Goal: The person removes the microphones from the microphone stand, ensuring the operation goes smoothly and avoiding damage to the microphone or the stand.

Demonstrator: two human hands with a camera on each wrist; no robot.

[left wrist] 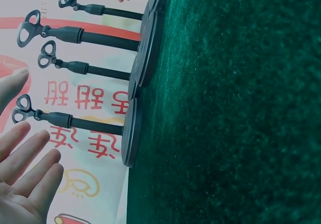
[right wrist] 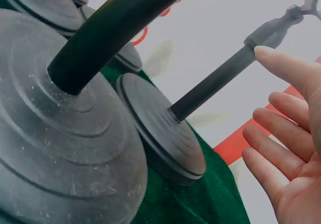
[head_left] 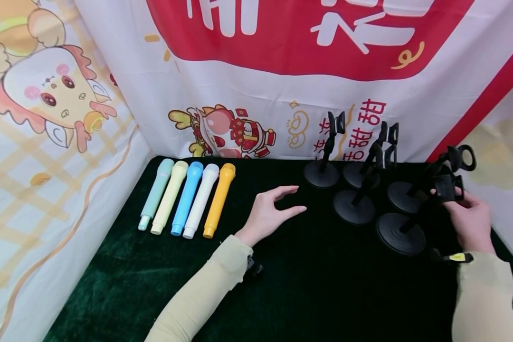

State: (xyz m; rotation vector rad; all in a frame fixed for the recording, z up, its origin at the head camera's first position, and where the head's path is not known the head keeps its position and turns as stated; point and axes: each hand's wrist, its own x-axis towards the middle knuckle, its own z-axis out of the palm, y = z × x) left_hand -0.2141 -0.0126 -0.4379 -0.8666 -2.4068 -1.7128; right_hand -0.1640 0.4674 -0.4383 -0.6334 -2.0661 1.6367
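Several black desktop microphone stands with round bases and clip tops are grouped on the right. In the head view my right hand (head_left: 472, 221) is beside the clip top of the front right stand (head_left: 401, 234). In the right wrist view its fingers spread, and the thumb overlaps the pole of a stand (right wrist: 210, 86); I cannot tell whether they touch. My left hand (head_left: 265, 216) hovers over the cloth with thumb and fingers apart, holding nothing. Nearest to it is the back left stand (head_left: 320, 174). Left of that hand lie several toy-like microphones, including an orange one (head_left: 219, 202).
Dark green velvet cloth (head_left: 308, 285) covers the table. A white and red printed banner (head_left: 248, 85) hangs behind the stands. Patterned fabric (head_left: 38, 190) forms the left side, with more fabric (head_left: 502, 190) at the right. The other microphones, such as the blue one (head_left: 187, 199), lie in a row.
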